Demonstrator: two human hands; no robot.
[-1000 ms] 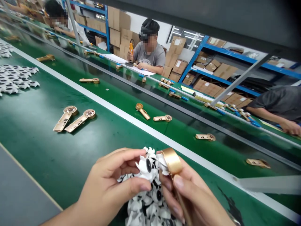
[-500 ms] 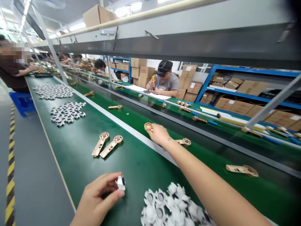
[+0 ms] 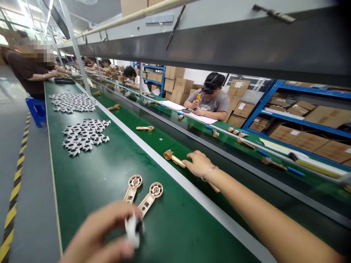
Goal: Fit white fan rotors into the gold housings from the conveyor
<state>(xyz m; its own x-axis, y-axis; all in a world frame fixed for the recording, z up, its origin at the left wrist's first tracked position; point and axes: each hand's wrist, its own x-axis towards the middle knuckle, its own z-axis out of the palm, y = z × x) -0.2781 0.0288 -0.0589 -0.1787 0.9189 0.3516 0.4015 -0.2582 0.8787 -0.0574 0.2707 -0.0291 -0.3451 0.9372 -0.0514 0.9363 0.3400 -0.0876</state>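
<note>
White impeller (image 3: 132, 230), blurred, at 7 o'clock, nearest the camera: pinched between the thumb and fingers of the left hand (image 3: 97, 233), those digits closed down on it. Past it, also near 7 o'clock, two gold housings (image 3: 148, 199) lie on the bench, handles partly hidden by that hand.

At 6 o'clock, just below centre, a single gold housing (image 3: 174, 159) lies on the green lane (image 3: 149, 140) beyond the white strip (image 3: 197, 195). The right hand (image 3: 200, 164), between 4 and 5 o'clock, has its fingers loosely spread by the handle end, gripping nothing; thumb contact cannot be told.

Change: half a second ago this hand grasped the housing; now the grip is released. Judgement: that piece is set down and the right hand is free, the left occupied.

Farther off: flat impeller clusters (image 3: 86, 135) toward 9 o'clock; a co-worker (image 3: 210, 100) with an orange tool (image 3: 198, 97) between 1 and 2 o'clock.
</note>
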